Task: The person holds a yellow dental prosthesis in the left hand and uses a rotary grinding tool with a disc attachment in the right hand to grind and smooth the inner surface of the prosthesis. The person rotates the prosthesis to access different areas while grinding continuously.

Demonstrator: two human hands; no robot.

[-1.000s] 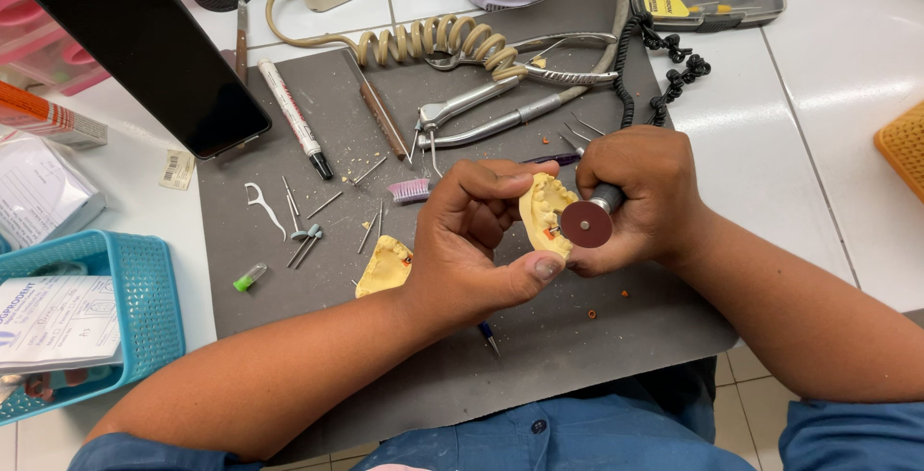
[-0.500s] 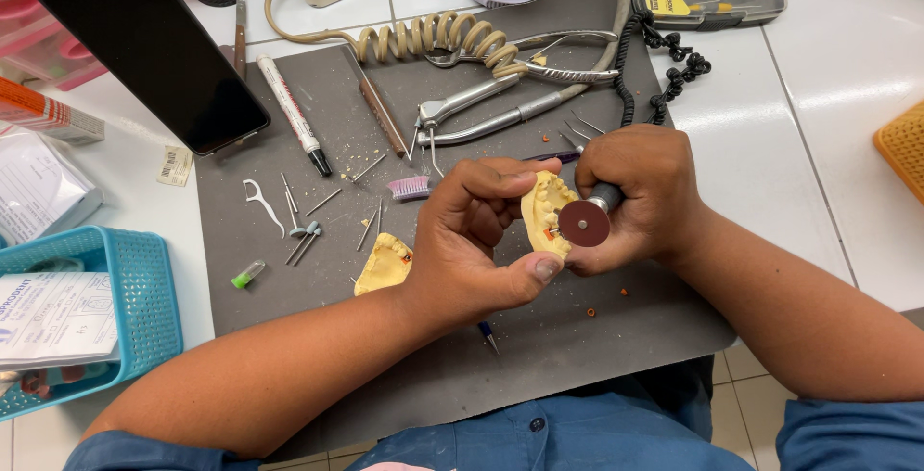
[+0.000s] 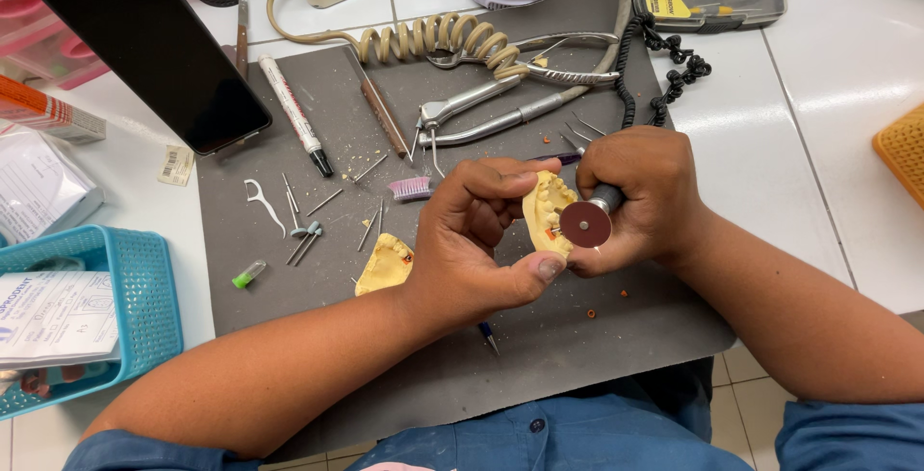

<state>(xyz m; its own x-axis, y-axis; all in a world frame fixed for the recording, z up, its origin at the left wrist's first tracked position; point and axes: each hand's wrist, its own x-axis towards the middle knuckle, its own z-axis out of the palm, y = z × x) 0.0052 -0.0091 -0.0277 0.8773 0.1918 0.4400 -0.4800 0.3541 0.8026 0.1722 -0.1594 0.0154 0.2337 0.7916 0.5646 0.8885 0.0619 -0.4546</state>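
Yellow tooth cast [image 3: 545,209] sat mid-mat, pinched between left hand [image 3: 476,240] thumb and curled fingers, steadied for grinding. Right hand [image 3: 643,197] fingers wrapped round handpiece, red disc [image 3: 585,225] touching cast. Second cast [image 3: 385,265] left, pliers [image 3: 500,105] far on grey mat [image 3: 289,125].

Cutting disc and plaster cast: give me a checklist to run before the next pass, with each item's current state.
1. Yellow plaster cast gripped by left hand: ok, thumb and fingers wrap it.
2. Handpiece held by right hand: ok.
3. Dark red disc meets the cast: ok, its edge sits at the tooth row.
4. Left thumb clear of the disc: not ok, thumb tip lies just below it.
5. Disc spinning: cannot tell.
6. Second cast out of the way: ok, lying apart on the grey mat.
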